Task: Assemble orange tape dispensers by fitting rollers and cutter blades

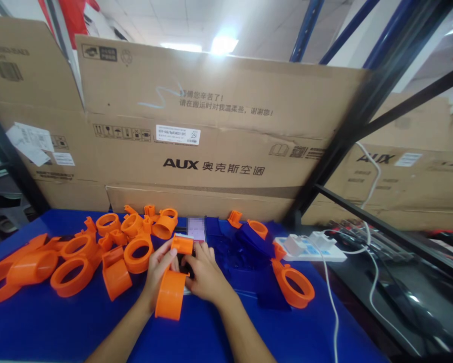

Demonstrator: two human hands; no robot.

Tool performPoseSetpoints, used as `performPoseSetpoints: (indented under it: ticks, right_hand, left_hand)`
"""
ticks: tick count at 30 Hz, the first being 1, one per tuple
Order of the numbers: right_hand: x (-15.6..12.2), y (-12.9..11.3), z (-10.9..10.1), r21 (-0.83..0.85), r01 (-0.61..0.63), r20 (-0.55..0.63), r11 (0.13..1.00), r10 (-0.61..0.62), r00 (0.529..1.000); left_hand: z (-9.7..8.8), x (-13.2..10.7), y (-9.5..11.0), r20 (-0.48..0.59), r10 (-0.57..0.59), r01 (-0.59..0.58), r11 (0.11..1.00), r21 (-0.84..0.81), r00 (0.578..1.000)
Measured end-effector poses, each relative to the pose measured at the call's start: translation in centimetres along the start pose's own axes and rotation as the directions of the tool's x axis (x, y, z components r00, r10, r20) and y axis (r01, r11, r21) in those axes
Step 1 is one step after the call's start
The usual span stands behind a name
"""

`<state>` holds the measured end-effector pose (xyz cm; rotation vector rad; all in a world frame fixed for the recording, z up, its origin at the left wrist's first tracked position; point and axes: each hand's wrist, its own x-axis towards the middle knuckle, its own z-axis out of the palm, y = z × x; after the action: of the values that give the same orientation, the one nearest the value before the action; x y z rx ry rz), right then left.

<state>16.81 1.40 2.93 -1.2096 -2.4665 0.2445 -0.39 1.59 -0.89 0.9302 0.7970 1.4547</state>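
Observation:
An orange plastic tape dispenser (171, 295) is in my left hand (159, 269), its round ring hanging down towards me and its narrower end up between my fingers. My left fingers are closed around its side. On the right side of the dispenser, my right hand (204, 269) is curled with bent fingers against a small dark part that is mostly hidden. What those fingers pinch cannot be made out. Behind my hands lies a pale printed sheet (196, 228), partly covered.
Several orange tape dispensers (73, 277) lie piled on the left of the blue table (98, 333). Dark blue plastic film (230, 252) and another dispenser (296, 287) lie on the right, near a white power strip (332, 253) with cables. Cardboard (219, 141) stands behind.

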Motion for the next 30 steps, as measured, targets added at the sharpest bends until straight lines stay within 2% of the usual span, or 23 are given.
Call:
performPoseSetpoints:
  ticks: [4,8,10,12,15,22,26,30]
  right_hand:
    - [0.1,0.2,-0.2,-0.004,0.021,-0.069,1.000,-0.021,0.997]
    - [0.2,1.3,-1.2,0.032,-0.027,-0.242,0.999,0.033,0.970]
    - [0.2,2.0,-1.7,0.080,-0.063,-0.345,0.995,0.087,0.934]
    - [0.1,2.4,-2.0,0.164,-0.082,-0.453,0.983,0.149,0.879]
    - [-0.1,2.5,-2.2,0.273,-0.026,-0.548,0.962,0.178,0.818]
    - [-0.3,1.6,-2.6,0.203,0.138,-0.597,0.969,0.011,0.802]
    - [-0.2,1.5,-2.7,0.175,0.182,-0.569,0.968,-0.051,0.821]
    - [-0.1,1.5,-2.6,0.179,0.193,-0.553,0.965,-0.064,0.831]
  left_hand:
    - [0.1,-0.1,0.1,-0.001,0.012,-0.012,1.000,0.020,1.000]
    - [0.4,-0.4,0.3,-0.025,0.019,-0.018,0.999,0.049,0.999]
    - [0.6,-0.6,0.5,-0.028,0.014,-0.013,0.999,0.047,0.999]
    - [1.0,-0.7,0.7,-0.024,0.005,-0.004,0.999,0.044,1.000]
    - [1.5,-0.9,0.8,-0.021,0.001,0.000,0.998,0.063,1.000]
    - [1.7,-0.9,0.7,-0.013,0.037,-0.035,0.991,0.126,0.999]
    - [1.7,-0.9,0.8,0.001,0.025,-0.024,0.989,0.148,1.000]
    - [1.7,-1.0,0.6,0.012,0.020,-0.021,0.987,0.159,1.000]
